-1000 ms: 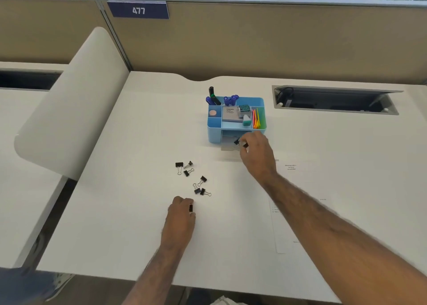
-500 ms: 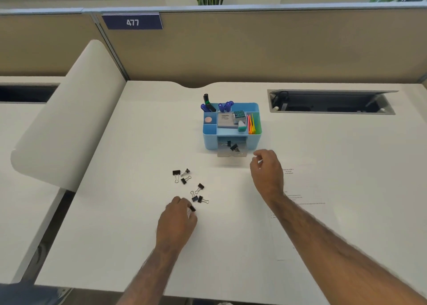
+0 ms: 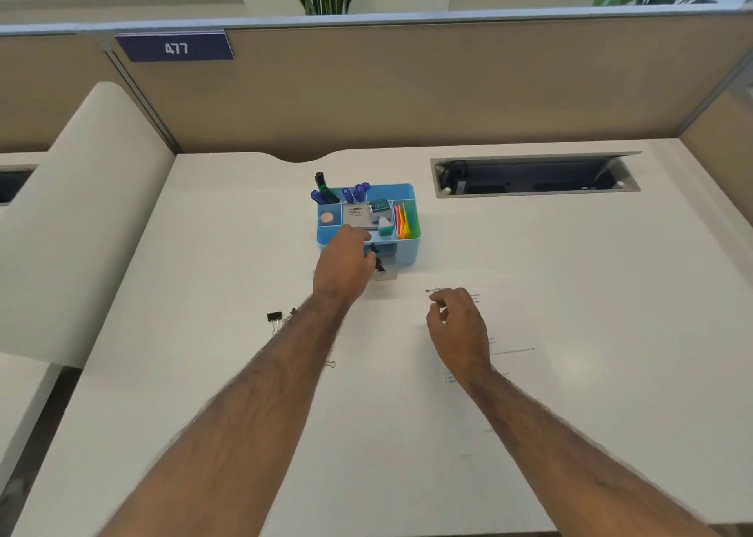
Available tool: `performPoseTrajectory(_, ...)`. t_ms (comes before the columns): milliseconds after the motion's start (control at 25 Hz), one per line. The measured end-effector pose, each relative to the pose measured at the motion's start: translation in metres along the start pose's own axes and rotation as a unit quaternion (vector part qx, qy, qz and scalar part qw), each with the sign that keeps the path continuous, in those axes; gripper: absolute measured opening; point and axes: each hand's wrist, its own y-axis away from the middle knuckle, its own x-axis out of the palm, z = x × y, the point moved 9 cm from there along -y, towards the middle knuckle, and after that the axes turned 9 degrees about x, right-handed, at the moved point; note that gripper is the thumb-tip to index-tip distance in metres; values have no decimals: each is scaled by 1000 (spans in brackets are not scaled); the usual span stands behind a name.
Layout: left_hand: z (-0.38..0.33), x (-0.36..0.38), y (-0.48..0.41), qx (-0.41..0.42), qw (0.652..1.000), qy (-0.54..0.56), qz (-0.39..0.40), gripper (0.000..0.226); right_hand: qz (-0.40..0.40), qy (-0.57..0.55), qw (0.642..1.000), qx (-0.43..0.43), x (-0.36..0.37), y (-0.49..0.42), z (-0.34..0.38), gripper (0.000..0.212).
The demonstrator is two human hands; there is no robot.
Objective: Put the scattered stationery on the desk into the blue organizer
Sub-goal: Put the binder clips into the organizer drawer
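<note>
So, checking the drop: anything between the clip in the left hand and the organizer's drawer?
Nothing visible. The left hand holds the clip right over the open drawer of the organizer.

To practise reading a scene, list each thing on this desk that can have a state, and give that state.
drawer: pulled open.
left hand: pinches a binder clip at the drawer.
right hand: loosely curled, holds nothing.
cable hatch: lid open.
markers: upright in the blue organizer.
loose clip: lying on the desk.
</note>
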Motion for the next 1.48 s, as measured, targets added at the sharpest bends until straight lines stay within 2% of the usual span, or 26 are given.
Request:
performPoseTrajectory(80,11,0,12,-2,1000,23,-15,37,2,4,1000,1,-2,-2,-3,18)
performPoseTrajectory(160,37,-5,41,-20,997,55,-54,30,17,24,1000,-8,4,-3,-2,17)
performPoseTrajectory(240,71,-3,86,-63,991,79,-83,20,54,54,997,-17,21,-1,3,17)
performPoseTrajectory(320,101,8,137,-106,988,85,-71,14,116,110,986,-36,50,5,14,19)
performPoseTrajectory(440,129,29,194,-118,992,45,-14,24,211,191,953,-106,98,24,42,25)
performPoseTrajectory(560,135,37,211,-110,994,14,20,34,268,234,918,-176,136,40,74,31)
performPoseTrajectory(680,128,33,205,-105,994,0,18,35,287,253,898,-215,165,51,102,35)
performPoseTrajectory(760,128,34,199,-113,993,-8,34,37,294,300,871,-254,180,58,112,38)
performPoseTrajectory(880,130,36,196,-109,993,-19,47,27,284,364,835,-301,189,65,110,29)
performPoseTrajectory(960,131,35,197,-110,993,-24,46,21,270,366,844,-284,183,61,104,24)
performPoseTrajectory(1080,129,37,198,-104,993,-38,44,15,255,319,880,-243,164,53,97,22)
performPoseTrajectory(1240,126,41,196,-85,993,-33,68,21,150,205,945,-208,107,18,120,18)
performPoseTrajectory(1360,127,41,195,-80,992,-41,92,35,81,204,958,-186,69,-23,140,14)
performPoseTrajectory(1480,129,40,192,-72,990,-74,101,39,90,230,956,-156,58,-49,144,24)
